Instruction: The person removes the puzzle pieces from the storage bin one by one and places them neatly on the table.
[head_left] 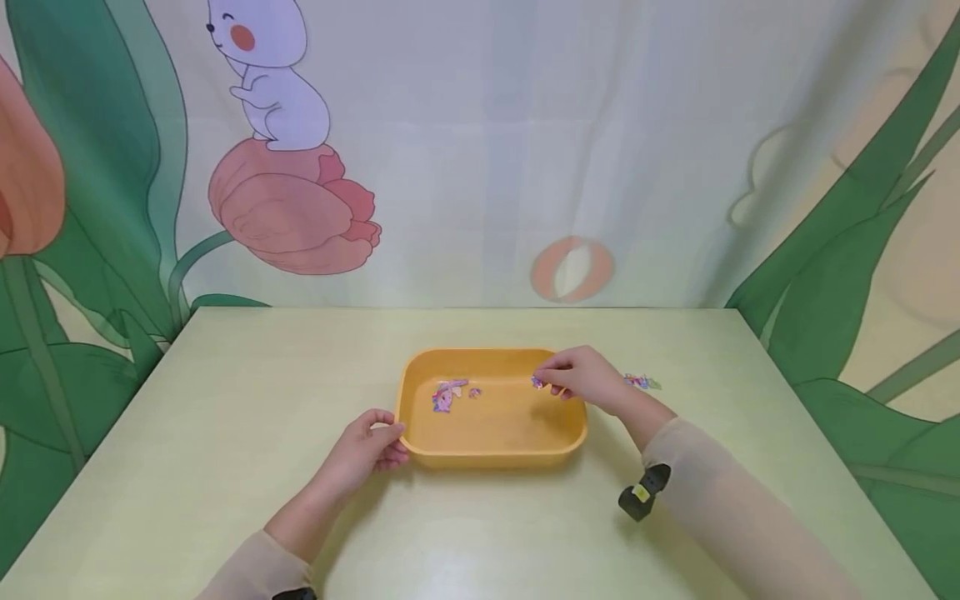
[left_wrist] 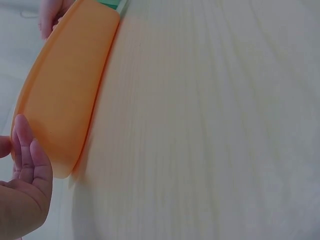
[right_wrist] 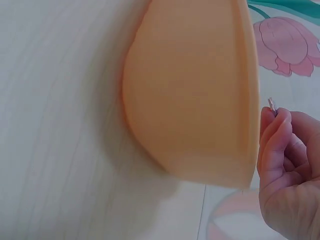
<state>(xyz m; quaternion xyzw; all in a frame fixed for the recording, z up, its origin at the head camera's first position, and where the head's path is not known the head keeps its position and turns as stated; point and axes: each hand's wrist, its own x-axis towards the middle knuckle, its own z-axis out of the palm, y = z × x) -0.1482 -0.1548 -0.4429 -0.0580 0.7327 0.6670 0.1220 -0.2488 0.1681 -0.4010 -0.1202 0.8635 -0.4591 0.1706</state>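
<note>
A yellow-orange plastic tray [head_left: 487, 460] sits on the table. At its left end my left hand [head_left: 366, 450] holds the rim, thumb on the edge and fingers against the outer wall; the left wrist view shows these fingers [left_wrist: 26, 155] along the side. Above the tray's right part, my right hand [head_left: 588, 382] pinches a small colourful flat piece [head_left: 537, 382] between thumb and fingertips. Only a thin edge of that piece [right_wrist: 272, 104] shows in the right wrist view. Inside the tray lie a pink-purple cartoon unicorn-like cutout [head_left: 446, 396] and a smaller piece [head_left: 475, 392].
More colourful flat pieces [head_left: 641, 382] lie on the table right of the tray, partly behind my right wrist. The pale wooden table [head_left: 480, 533] ends at a printed curtain [head_left: 465, 167] at the back. A black wrist camera [head_left: 643, 493] hangs off my right sleeve.
</note>
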